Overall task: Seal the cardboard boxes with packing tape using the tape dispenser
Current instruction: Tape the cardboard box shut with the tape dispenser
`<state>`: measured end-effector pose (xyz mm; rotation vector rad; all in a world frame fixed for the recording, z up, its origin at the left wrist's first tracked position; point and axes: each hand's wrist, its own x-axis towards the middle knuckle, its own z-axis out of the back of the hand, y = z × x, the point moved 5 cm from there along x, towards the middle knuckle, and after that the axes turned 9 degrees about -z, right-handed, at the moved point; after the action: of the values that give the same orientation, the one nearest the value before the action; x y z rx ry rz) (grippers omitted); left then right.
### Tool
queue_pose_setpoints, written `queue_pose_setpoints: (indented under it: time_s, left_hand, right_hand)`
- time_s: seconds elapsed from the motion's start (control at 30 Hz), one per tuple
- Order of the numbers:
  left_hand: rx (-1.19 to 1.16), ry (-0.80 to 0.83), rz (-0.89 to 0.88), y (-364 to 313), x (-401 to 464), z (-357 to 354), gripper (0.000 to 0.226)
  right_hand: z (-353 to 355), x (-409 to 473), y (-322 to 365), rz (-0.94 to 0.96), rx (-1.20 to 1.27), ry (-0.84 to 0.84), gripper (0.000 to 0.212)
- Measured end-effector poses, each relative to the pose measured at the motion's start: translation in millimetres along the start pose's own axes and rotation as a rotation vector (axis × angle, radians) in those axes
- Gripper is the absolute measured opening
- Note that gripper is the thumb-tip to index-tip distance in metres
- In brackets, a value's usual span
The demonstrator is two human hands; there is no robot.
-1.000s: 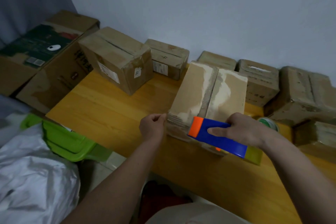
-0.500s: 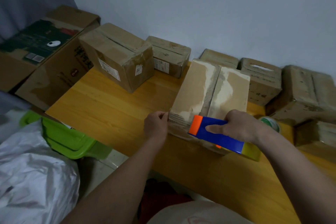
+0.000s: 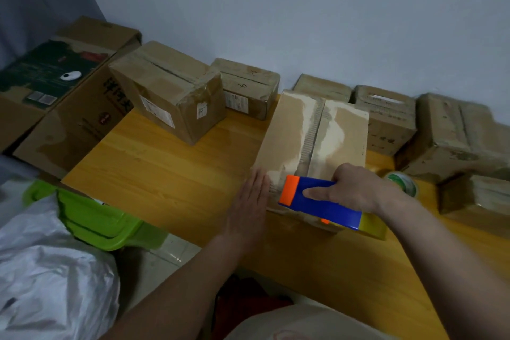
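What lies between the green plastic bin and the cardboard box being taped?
In the head view, only bare wooden tabletop lies between the green plastic bin and the cardboard box, plus the flat left hand beside it.

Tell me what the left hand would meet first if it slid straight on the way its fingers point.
Likely the near left corner of the cardboard box: the left hand lies flat with its fingertips already at that edge, pointing up and away. Depth is unclear, so it may slide along the box's left side instead.

Green bin (image 3: 91,218) beside white plastic bag (image 3: 47,279)
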<state>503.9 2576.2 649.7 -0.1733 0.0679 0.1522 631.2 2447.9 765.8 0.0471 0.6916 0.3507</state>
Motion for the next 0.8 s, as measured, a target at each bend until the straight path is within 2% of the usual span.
queue_pose_setpoints:
  time_s: [0.07,0.27,0.4,0.5,0.57,0.7,0.8]
  left_hand:
    - [0.047,0.078,0.019,-0.8,-0.6,-0.6,0.08]
    - [0.059,0.098,0.027,-2.7,-1.7,5.3,0.066]
    - [0.078,-0.073,0.006,-4.3,-0.6,9.4,0.068]
    - [0.093,0.057,0.064,-9.0,-1.2,8.1,0.066]
    - [0.095,0.074,0.094,-17.5,3.3,13.6,0.072]
    - [0.076,0.105,-0.099,-41.3,7.1,7.5,0.067]
    - [0.089,0.091,-0.111,-43.0,8.0,3.8,0.065]
  right_hand:
    - [-1.2,0.3,-3.4,0.017,0.022,-0.003,0.055]
    - [8.4,-3.1,-43.2,0.003,0.072,0.053,0.062]
    - [5.3,-2.6,-51.3,-0.016,0.062,0.038,0.064]
    - [7.2,-2.2,-46.7,-0.014,0.033,0.0,0.064]
    - [7.4,-2.5,-44.4,-0.004,-0.001,-0.021,0.062]
    - [5.3,-5.1,-38.6,-0.01,-0.054,-0.053,0.059]
    - [6.2,-4.9,-40.7,-0.012,-0.065,-0.06,0.061]
